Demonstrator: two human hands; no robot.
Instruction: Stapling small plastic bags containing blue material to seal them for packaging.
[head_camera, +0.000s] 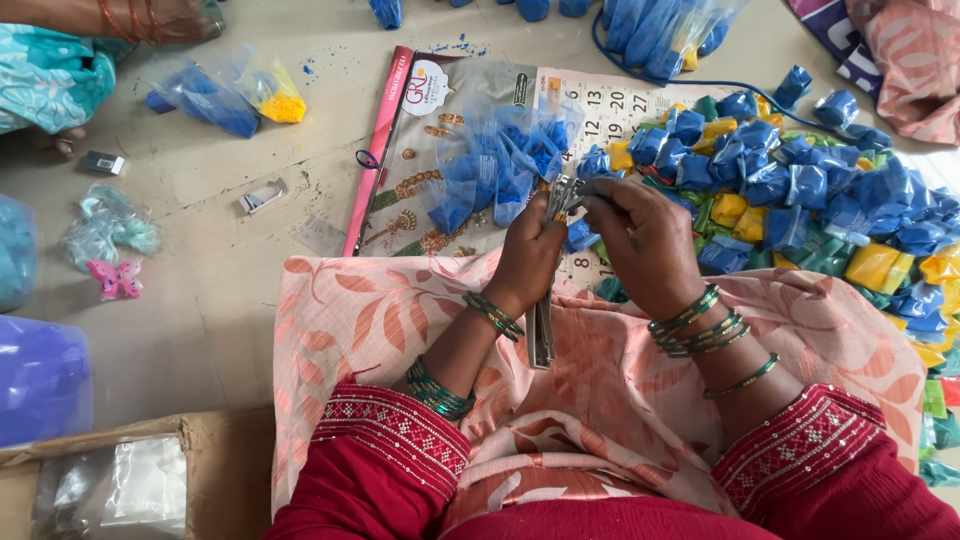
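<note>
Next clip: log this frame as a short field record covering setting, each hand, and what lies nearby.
setting: person seated on floor, pink patterned cloth over lap
left hand: grips a metal stapler, its long body hanging down
right hand: fingers at the stapler's top end
ahead: calendar sheet with blue powder packets
right side: pile of blue, yellow and green packets
left side: pink butterfly clip

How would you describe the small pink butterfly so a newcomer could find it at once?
Start at the bare floor left of the person's lap. Near the left edge lies a crumpled teal plastic bag; the pink butterfly sits just below it. It is the only pink, wing-shaped item there; everything nearby is teal, blue or yellow.
</note>
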